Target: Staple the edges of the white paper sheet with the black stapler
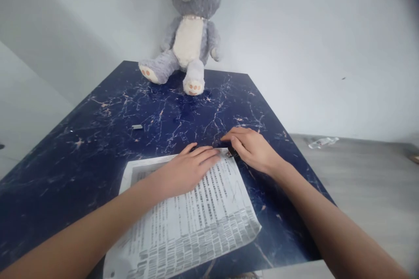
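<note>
A printed paper (225,226), with rows of text and a band of grey marks along its near edge, lies at a slant on the table. My left hand (193,168) rests flat on its upper part, fingers stretched toward the far right corner. At that corner my right hand (252,148) is closed round a small black stapler (231,151). Its metal end sits over the paper's edge, and most of its body is hidden by the hand. Whether the paper is one sheet or a stack, I cannot tell.
The dark blue marble-patterned table (98,139) bears a small strip of staples (137,127) to the left. A grey plush toy (190,39) sits at the far edge against the white wall (310,43). A clear plastic piece (323,142) lies on the floor at right.
</note>
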`<state>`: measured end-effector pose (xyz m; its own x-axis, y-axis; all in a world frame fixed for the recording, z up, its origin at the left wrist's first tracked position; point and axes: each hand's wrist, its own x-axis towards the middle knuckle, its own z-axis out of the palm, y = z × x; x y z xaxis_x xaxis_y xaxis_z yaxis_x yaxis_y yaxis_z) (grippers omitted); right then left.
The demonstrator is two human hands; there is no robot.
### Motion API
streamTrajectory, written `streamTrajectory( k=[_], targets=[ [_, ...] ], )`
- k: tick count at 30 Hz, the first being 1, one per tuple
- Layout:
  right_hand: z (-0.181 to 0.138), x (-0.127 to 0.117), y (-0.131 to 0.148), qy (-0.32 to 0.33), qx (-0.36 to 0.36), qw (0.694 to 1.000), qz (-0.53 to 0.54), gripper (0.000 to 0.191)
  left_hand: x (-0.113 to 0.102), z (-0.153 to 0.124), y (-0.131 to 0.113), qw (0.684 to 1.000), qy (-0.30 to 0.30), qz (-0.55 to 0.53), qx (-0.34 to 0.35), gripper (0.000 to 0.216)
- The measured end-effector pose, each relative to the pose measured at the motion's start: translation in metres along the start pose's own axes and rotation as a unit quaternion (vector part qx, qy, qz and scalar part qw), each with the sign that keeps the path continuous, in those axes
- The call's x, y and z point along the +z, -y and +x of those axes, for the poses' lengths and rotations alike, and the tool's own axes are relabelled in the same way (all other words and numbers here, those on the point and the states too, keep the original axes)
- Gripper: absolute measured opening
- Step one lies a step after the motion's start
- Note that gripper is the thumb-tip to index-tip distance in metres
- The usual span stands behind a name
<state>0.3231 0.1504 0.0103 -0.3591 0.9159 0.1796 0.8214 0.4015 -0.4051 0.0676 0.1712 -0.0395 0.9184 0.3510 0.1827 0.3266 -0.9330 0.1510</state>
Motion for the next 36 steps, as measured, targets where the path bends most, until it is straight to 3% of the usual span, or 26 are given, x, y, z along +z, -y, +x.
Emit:
streamTrajectory(
  k=[3, 8, 17, 36],
  targets=[
    [-0.001, -0.002, -0.002, 0.02, -0.007, 1.0, -0.015, 0.044, 0.0, 0.0, 0.002, 1.0, -0.001, -0.005, 0.003, 0.051],
    [0.0, -0.002, -0.01, 0.039, -0.091, 0.995, 0.013, 0.043, -0.005, 0.002, 0.008, 1.0, 0.019, -0.013, 0.013, 0.05],
    [0.001, 0.004, -0.007, 0.014, -0.008, 0.999, -0.033, 0.043, -0.002, -0.001, 0.011, 0.998, 0.021, -0.048, 0.027, 0.063],
    [0.004, 0.004, -0.003, 0.047, -0.037, 0.993, -0.103, 0.043, -0.005, -0.001, 0.009, 0.997, 0.025, -0.059, 0.034, 0.062]
  ],
)
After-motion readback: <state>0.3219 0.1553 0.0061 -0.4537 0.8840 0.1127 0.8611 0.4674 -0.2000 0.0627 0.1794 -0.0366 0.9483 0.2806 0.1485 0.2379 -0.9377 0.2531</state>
